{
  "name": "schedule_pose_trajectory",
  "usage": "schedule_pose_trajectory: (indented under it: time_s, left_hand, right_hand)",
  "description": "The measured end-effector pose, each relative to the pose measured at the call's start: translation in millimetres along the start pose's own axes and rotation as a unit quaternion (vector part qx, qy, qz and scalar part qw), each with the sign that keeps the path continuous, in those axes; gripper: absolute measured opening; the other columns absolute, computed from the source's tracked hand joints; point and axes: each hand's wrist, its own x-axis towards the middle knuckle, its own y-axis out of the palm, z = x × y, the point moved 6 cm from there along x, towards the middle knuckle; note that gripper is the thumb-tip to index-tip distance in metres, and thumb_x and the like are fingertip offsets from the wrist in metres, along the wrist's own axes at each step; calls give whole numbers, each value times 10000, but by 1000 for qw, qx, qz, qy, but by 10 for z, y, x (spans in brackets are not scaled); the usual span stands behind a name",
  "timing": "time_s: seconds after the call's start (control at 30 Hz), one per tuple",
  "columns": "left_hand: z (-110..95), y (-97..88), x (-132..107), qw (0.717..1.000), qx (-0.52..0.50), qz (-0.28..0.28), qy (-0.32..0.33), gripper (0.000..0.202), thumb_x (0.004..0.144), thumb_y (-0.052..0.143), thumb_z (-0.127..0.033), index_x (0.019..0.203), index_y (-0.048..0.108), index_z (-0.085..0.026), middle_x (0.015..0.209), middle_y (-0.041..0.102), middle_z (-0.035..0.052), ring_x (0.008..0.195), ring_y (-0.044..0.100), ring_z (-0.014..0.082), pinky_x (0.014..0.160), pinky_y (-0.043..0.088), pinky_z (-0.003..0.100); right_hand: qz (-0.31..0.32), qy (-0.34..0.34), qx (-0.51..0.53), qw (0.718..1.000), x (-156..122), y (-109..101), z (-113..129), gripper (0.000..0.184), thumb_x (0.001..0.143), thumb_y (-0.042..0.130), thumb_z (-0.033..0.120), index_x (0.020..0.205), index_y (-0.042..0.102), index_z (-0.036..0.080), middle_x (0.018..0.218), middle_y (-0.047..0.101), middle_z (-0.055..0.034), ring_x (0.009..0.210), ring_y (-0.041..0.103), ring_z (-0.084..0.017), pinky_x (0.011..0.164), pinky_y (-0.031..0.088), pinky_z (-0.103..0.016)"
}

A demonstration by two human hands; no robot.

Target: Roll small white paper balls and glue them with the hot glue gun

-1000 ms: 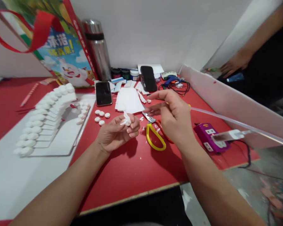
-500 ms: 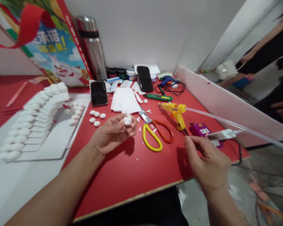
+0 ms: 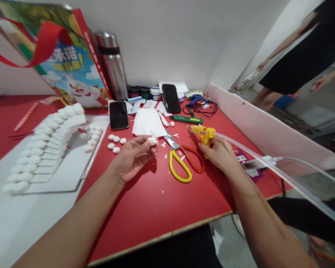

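My left hand [image 3: 135,156] is palm up over the red table [image 3: 162,208] and pinches a small white foam piece [image 3: 152,140] between fingertips and thumb. My right hand [image 3: 219,154] is closed around the handle of a yellow hot glue gun [image 3: 201,133], whose nozzle points left. A long clear glue stick [image 3: 268,163] sticks out behind the gun to the right. Yellow and red handled scissors [image 3: 181,160] lie between my two hands.
A white foam model [image 3: 44,149] with rows of rounded pieces lies at left, loose white discs [image 3: 115,143] beside it. Two phones [image 3: 118,114], white sheets [image 3: 148,121], a green knife [image 3: 187,119], a steel flask [image 3: 111,67], a printed bag [image 3: 64,63] and a purple power strip [image 3: 247,165] crowd the back. A person stands at the upper right.
My right hand drew back towards the table edge, then moved in and took hold of the glue gun. The left hand kept the foam piece. The person at right shifted.
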Motion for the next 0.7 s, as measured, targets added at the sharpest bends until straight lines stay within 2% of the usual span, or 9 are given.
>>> schedule_pose_trajectory:
  time_s: [0.07, 0.13, 0.2, 0.27, 0.33, 0.47, 0.53, 0.6, 0.7]
  left_hand:
    - [-30, -70, 12, 998, 31, -58, 18, 328, 628, 971, -223, 865, 776, -107, 801, 722, 50, 684, 646, 105, 698, 562, 227]
    - [-72, -127, 18, 992, 63, -97, 44, 335, 638, 968, -242, 887, 780, -121, 809, 738, 45, 699, 666, 114, 726, 570, 245]
    - [-123, -161, 26, 987, 93, -112, 75, 307, 672, 950, -264, 896, 779, -142, 799, 738, 32, 702, 671, 115, 745, 566, 253]
    - [-167, -190, 37, 981, 119, -118, 100, 282, 702, 933, -284, 900, 779, -155, 778, 734, 24, 692, 665, 111, 749, 556, 248]
    - [-189, -227, 51, 977, 130, -124, 112, 272, 711, 926, -293, 892, 777, -156, 759, 730, 23, 679, 655, 108, 740, 546, 244]
    - [-188, -314, 83, 974, 130, -142, 118, 276, 698, 935, -288, 883, 773, -161, 756, 730, 24, 691, 662, 112, 722, 527, 236]
    - [-186, -345, 95, 971, 139, -154, 119, 285, 693, 939, -286, 891, 773, -165, 762, 734, 24, 702, 670, 117, 718, 518, 237]
    - [-197, -352, 101, 970, 137, -162, 122, 291, 683, 942, -272, 891, 770, -162, 772, 738, 26, 701, 670, 118, 718, 516, 242]
    - [-232, -336, 99, 973, 93, -170, 122, 303, 638, 953, -218, 857, 760, -138, 775, 742, 32, 680, 657, 107, 713, 521, 240]
  right_hand:
    - [7, 34, 92, 995, 20, 39, 22, 247, 777, 640, 374, 622, 561, 199, 555, 589, -27, 527, 527, -178, 529, 353, -305]
    - [-4, 48, 202, 978, 19, 14, 103, 202, 771, 648, 355, 672, 609, 183, 574, 600, -17, 539, 527, -165, 528, 367, -291]
    - [-6, 25, 300, 953, 16, -57, 274, 192, 761, 687, 351, 734, 666, 162, 644, 629, -25, 573, 515, -146, 540, 380, -278]
    - [22, -23, 396, 918, 7, -116, 516, 223, 761, 742, 368, 784, 700, 150, 761, 679, -45, 592, 490, -119, 535, 369, -262]
    - [50, -54, 460, 885, -18, -125, 735, 234, 791, 762, 380, 796, 705, 153, 775, 677, -42, 588, 482, -105, 529, 360, -254]
    - [105, -63, 547, 828, -115, 82, 997, 233, 828, 763, 386, 835, 710, 159, 724, 649, -20, 545, 490, -97, 497, 362, -250]
    - [141, -62, 563, 812, -169, 208, 1070, 266, 854, 747, 416, 812, 698, 158, 683, 616, -6, 523, 469, -89, 488, 362, -249]
    - [170, -75, 551, 814, -198, 257, 1133, 302, 890, 720, 441, 787, 684, 159, 649, 577, 5, 529, 466, -90, 496, 375, -247]
    - [191, -119, 521, 824, -180, 171, 1236, 292, 917, 702, 438, 817, 676, 165, 668, 576, 3, 577, 504, -102, 533, 422, -246]
